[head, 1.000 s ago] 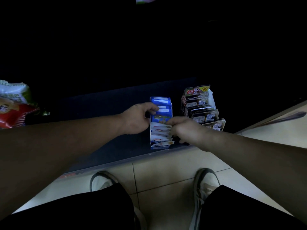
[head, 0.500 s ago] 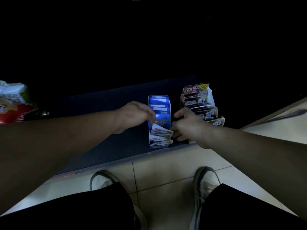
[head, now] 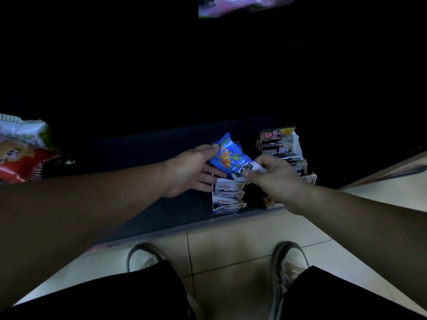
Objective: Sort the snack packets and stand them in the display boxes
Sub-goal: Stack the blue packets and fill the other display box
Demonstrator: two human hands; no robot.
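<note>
The right hand (head: pixel 275 179) pinches the white, printed end of a blue packet (head: pixel 231 158) between thumb and curled fingers. The left hand (head: pixel 189 172) grips the packet's other end, thumb on its upper edge and fingers reaching beneath it. The packet is held tilted in the air between the two hands, its left end higher, directly over the back half of the blue display box (head: pixel 227 197).

That box stands on a dark shelf (head: pixel 138 158), close to the shelf's front edge and toward its right end. Its front half holds a row of white-and-blue packets, standing and leaning one behind another. Just to the right, with a narrow gap between, stands a second display box (head: pixel 283 144) packed with dark packets; the right hand and wrist cover its front part.

Well apart, at the shelf's left end, lie larger snack bags (head: pixel 20 153), one red and one green and white. Below the shelf's front edge is a pale tiled floor (head: pixel 231 250), where the person's two shoes (head: pixel 288 259) and dark trouser legs show.
</note>
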